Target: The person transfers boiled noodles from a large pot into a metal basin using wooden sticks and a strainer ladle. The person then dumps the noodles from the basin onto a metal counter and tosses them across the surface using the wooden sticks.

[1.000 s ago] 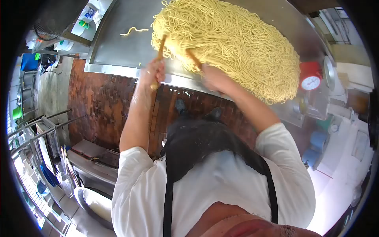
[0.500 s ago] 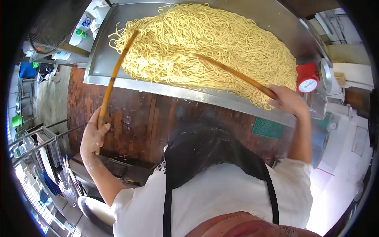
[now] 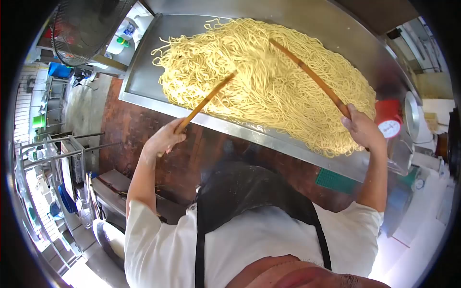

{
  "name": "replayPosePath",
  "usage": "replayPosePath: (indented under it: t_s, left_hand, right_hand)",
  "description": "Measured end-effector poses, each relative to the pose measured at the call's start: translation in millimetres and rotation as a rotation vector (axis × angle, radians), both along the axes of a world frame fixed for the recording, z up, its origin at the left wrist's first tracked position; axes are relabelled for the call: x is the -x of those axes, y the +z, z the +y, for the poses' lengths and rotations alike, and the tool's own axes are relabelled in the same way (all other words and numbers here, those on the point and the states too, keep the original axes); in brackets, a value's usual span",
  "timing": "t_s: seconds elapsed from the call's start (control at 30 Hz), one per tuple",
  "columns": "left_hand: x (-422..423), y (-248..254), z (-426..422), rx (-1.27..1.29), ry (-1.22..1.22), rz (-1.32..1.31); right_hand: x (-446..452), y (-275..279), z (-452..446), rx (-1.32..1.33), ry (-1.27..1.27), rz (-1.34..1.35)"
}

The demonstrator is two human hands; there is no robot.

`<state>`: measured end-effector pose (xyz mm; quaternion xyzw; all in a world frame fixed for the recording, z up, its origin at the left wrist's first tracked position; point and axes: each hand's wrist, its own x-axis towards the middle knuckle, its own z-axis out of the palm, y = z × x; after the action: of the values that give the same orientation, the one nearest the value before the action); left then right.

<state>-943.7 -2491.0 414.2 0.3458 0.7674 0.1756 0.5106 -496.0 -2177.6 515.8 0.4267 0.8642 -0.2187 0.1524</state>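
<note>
A long heap of yellow noodles point(image 3: 288, 91) lies on the metal tray table point(image 3: 149, 72). My left hand point(image 3: 165, 138) is closed round the lower end of a wooden stick point(image 3: 206, 101), whose tip touches the noodles near the heap's middle. In my right hand point(image 3: 363, 126) is a second wooden stick point(image 3: 314, 77), slanting up and left over the heap, its tip near the far side. Between the two tips some noodles are blurred by motion.
Right of the noodles stands a red scale point(image 3: 388, 117) with a round dial. A mesh basket point(image 3: 79, 33) hangs at the upper left. Metal racks point(image 3: 72, 144) are on the left. A green mat point(image 3: 336, 181) lies on the brown floor below the table's edge.
The sticks were apart and low, then spread wide; now the left stick has swung right onto the heap's middle and the right one points farther up. The noodles have spread leftward since the first frame.
</note>
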Motion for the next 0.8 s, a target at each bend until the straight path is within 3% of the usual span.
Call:
replayPosePath:
  t_s: [0.1, 0.17, 0.23, 0.3, 0.37, 0.4, 0.47, 0.57, 0.63, 0.7, 0.73, 0.8]
  left_hand:
    - [-21, -3, 0, 0.090, 0.198, 0.036]
    - [-49, -57, 39, -0.122, 0.278, -0.059]
    - [-51, -104, 100, -0.285, 0.341, -0.126]
    - [-37, -115, 128, -0.631, 0.168, -0.051]
    - [-34, -89, 130, -0.529, 0.467, -0.312]
    - [-19, -104, 110, -0.516, 0.473, -0.346]
    - [-17, -138, 85, -0.541, 0.640, -0.431]
    - [-17, -159, 94, -0.476, 0.716, -0.414]
    - [22, -126, 118, -0.561, 0.647, -0.342]
    - [65, -81, 126, -0.697, 0.794, -0.681]
    - [80, -59, 122, -0.690, 0.787, -0.641]
    - [106, -69, 111, -0.716, 0.732, -0.517]
  right_hand:
    - [55, -90, 42, 0.117, 0.032, -0.024]
    - [142, -178, 55, 0.407, -0.130, 0.170]
    - [236, -190, 36, 0.460, -0.113, 0.271]
    - [277, -166, 15, 0.537, -0.210, 0.480]
    - [266, -145, 4, 0.398, -0.171, 0.559]
    - [259, -138, -2, 0.326, -0.149, 0.611]
    - [241, -170, -9, 0.179, -0.118, 0.466]
    - [265, -234, -38, 0.278, -0.154, 0.426]
    - [333, -175, -58, 0.236, -0.090, 0.320]
    - [393, -115, -59, 0.336, -0.091, 0.297]
    - [410, -96, -57, 0.332, -0.148, 0.392]
    - [412, -92, -52, 0.245, -0.162, 0.452]
